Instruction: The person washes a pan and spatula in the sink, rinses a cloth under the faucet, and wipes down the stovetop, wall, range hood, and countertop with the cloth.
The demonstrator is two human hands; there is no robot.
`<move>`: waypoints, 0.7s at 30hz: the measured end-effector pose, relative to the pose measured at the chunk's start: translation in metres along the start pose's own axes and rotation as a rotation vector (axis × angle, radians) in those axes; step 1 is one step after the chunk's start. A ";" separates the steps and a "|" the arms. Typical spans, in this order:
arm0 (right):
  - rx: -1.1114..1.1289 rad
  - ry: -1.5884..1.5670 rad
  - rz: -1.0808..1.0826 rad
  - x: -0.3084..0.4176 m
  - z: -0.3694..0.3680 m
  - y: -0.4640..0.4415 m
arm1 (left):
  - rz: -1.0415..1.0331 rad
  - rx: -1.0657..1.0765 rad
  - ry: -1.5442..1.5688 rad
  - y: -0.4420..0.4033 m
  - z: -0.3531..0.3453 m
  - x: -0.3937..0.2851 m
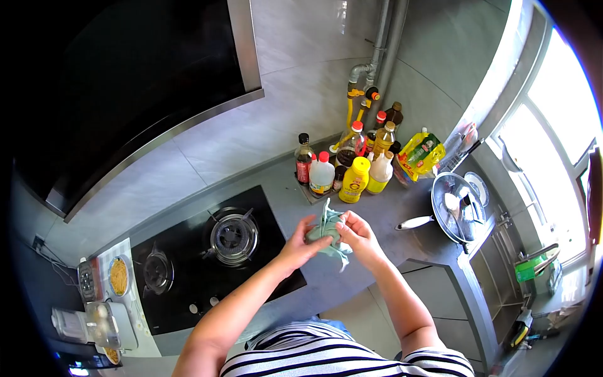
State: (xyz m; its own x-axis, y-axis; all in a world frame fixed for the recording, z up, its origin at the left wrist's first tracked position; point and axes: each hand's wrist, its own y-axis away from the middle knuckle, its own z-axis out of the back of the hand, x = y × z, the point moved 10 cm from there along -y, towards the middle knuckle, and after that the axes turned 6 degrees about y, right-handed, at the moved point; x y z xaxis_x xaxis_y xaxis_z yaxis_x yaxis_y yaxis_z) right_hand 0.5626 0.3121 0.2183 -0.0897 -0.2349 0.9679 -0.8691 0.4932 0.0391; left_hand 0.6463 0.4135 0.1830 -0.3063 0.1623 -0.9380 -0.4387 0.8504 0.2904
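A crumpled grey-green cloth-like bundle [328,231] with thin loose ends is held between both hands, above the counter edge right of the gas stove [233,237]. My left hand [303,242] grips its left side, thumb across the front. My right hand [357,234] pinches its right side near the top. Behind the hands stand a yellow bottle [355,181] and a white jug with a red cap [322,174]. What the bundle is made of, or holds, cannot be made out.
Several sauce bottles crowd the corner by the pipes. A lidded pan [453,207] sits to the right, its white handle pointing left, beside the sink [496,276]. A bowl of yellow food [118,276] stands left of the stove, under the range hood [169,129].
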 end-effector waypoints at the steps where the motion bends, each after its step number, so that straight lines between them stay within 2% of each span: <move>1: 0.008 -0.024 -0.014 -0.003 0.000 0.002 | -0.058 0.064 -0.055 -0.006 -0.006 0.002; 3: -0.065 -0.027 0.070 0.007 0.012 0.001 | -0.175 0.192 -0.165 -0.016 -0.020 0.006; 4: -0.103 -0.030 0.067 0.011 0.021 0.002 | -0.237 0.144 -0.266 -0.018 -0.015 0.003; 7: -0.120 0.076 0.040 0.023 0.034 0.010 | -0.048 0.153 -0.143 -0.020 -0.005 0.015; 8: -0.108 0.128 0.046 0.021 0.037 0.010 | 0.048 0.102 -0.002 -0.015 0.002 0.021; 12: -0.058 0.388 0.061 0.012 0.044 0.004 | 0.091 0.171 0.519 -0.007 0.008 0.007; 14: -0.043 0.597 0.002 0.011 0.039 0.005 | 0.074 0.193 0.501 -0.002 0.005 -0.004; 15: -0.106 0.748 0.104 0.023 0.034 0.007 | 0.067 0.204 0.492 0.000 0.003 -0.009; 17: -0.237 1.049 0.314 0.046 0.009 0.015 | -0.024 0.218 0.141 -0.002 0.002 -0.010; 18: -0.150 0.930 0.216 0.035 0.000 0.009 | -0.108 0.228 -0.032 -0.001 -0.003 -0.016; 19: -0.165 0.787 0.211 0.037 -0.010 0.009 | -0.190 0.234 -0.204 0.001 -0.006 -0.022; 21: -0.233 0.578 0.198 0.017 0.000 -0.006 | -0.134 0.202 -0.094 0.001 0.002 -0.017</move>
State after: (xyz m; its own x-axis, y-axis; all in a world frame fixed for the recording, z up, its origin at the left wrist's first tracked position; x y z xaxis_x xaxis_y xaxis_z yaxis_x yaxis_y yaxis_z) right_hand 0.5661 0.3052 0.2348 0.0955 0.3356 0.9372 -0.7289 0.6648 -0.1638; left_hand 0.6525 0.4129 0.1985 -0.1730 0.0790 -0.9817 -0.2899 0.9485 0.1274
